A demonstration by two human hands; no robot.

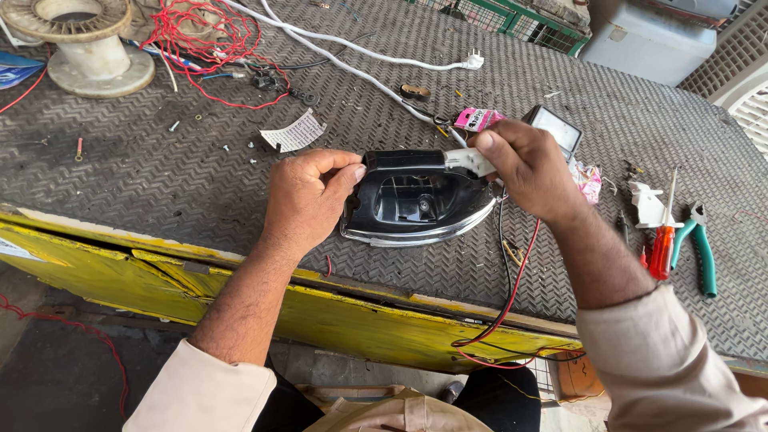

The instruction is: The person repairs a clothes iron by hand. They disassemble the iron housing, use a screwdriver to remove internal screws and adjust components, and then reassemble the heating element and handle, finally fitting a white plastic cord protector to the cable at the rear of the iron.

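Black plastic iron shell [416,200] sits open side up on the ribbed rubber mat [160,176], right between both hands; left hand [308,200] curls around its left end, fingers pinched on the rim; right hand [528,164] pinches a white piece [470,161] at the shell's upper right corner; red wire [512,288] trails off below; red-handled screwdriver [662,240] and green pliers [701,252] lie well off to the right.
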